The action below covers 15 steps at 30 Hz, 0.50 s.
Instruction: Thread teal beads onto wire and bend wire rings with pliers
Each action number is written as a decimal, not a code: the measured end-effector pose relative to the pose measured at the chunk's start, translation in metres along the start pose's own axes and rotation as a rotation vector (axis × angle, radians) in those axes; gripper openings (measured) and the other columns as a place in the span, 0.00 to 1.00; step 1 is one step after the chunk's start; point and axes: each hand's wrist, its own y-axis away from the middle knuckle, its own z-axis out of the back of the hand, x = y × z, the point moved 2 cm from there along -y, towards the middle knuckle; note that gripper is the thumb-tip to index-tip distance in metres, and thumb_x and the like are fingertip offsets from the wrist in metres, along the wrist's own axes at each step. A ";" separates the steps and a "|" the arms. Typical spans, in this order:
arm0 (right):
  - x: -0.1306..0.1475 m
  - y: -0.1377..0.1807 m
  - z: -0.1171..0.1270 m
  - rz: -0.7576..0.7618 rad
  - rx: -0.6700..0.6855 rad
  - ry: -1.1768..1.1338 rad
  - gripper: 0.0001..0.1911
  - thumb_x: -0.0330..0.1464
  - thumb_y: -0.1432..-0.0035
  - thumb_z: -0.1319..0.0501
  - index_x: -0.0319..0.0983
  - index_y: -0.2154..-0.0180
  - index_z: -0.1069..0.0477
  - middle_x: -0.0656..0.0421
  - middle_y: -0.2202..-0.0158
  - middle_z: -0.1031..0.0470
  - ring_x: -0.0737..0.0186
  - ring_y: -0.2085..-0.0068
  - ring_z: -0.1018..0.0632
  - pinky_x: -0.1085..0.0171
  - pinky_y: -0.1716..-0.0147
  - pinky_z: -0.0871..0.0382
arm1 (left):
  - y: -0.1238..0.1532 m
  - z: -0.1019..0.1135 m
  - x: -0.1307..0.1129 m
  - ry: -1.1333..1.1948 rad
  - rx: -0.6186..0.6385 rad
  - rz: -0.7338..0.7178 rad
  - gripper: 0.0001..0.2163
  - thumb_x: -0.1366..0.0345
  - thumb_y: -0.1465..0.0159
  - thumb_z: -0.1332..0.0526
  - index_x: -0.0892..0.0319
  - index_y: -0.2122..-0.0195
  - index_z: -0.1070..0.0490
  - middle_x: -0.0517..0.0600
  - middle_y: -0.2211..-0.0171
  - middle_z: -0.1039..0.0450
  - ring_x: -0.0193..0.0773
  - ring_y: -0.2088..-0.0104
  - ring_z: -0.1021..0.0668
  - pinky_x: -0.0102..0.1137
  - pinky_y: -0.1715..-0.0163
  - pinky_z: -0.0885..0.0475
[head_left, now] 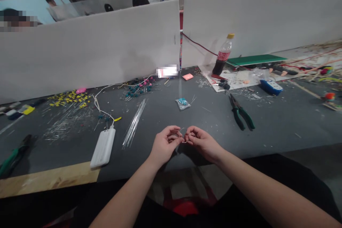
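Note:
Both hands meet over the front edge of the grey table, pinching a thin wire [184, 142] bent into a loop. My left hand [167, 143] is closed on the loop's left side between thumb and fingers. On the right side, my right hand [202, 142] grips the same wire, a curl of it showing by the fingertips. Fingers hide part of the loop. Beyond the hands lies a small clear plastic packet [183, 103] with blue contents. A bundle of straight wires [135, 123] rests to the left of my left hand.
Green-handled pliers [241, 113] lie at right, another green-handled tool [14, 155] at far left. A white power bank [103, 148] with a cable sits left. Yellow-tipped wires [69, 98] and blue-tipped wires [136, 91] lie behind. A cola bottle [223, 55] stands near white dividers [107, 46].

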 end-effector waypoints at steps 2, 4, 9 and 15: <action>0.003 0.000 0.001 0.005 -0.029 0.032 0.13 0.40 0.47 0.33 0.40 0.66 0.33 0.63 0.70 0.29 0.68 0.68 0.29 0.66 0.66 0.37 | 0.000 0.003 -0.005 -0.141 0.063 -0.067 0.19 0.69 0.46 0.32 0.58 0.53 0.31 0.51 0.59 0.25 0.35 0.67 0.20 0.31 0.63 0.23; 0.006 0.000 0.002 0.009 -0.052 0.075 0.12 0.39 0.47 0.33 0.40 0.66 0.32 0.62 0.71 0.28 0.67 0.69 0.28 0.65 0.66 0.36 | 0.001 0.006 -0.009 -0.312 0.088 -0.170 0.19 0.69 0.46 0.31 0.56 0.53 0.30 0.52 0.54 0.27 0.35 0.65 0.20 0.32 0.62 0.24; 0.014 0.004 0.002 0.020 -0.121 0.198 0.12 0.37 0.50 0.32 0.39 0.66 0.29 0.62 0.71 0.25 0.66 0.68 0.26 0.64 0.63 0.35 | 0.006 0.006 -0.014 -0.634 0.018 -0.423 0.24 0.63 0.47 0.29 0.55 0.50 0.32 0.56 0.45 0.33 0.46 0.49 0.25 0.39 0.51 0.27; 0.018 0.008 0.003 0.009 -0.189 0.301 0.12 0.37 0.53 0.31 0.39 0.67 0.29 0.61 0.74 0.24 0.64 0.71 0.24 0.64 0.68 0.34 | 0.007 0.004 -0.011 -0.693 -0.076 -0.511 0.20 0.62 0.44 0.31 0.57 0.52 0.32 0.54 0.56 0.26 0.42 0.55 0.23 0.37 0.55 0.25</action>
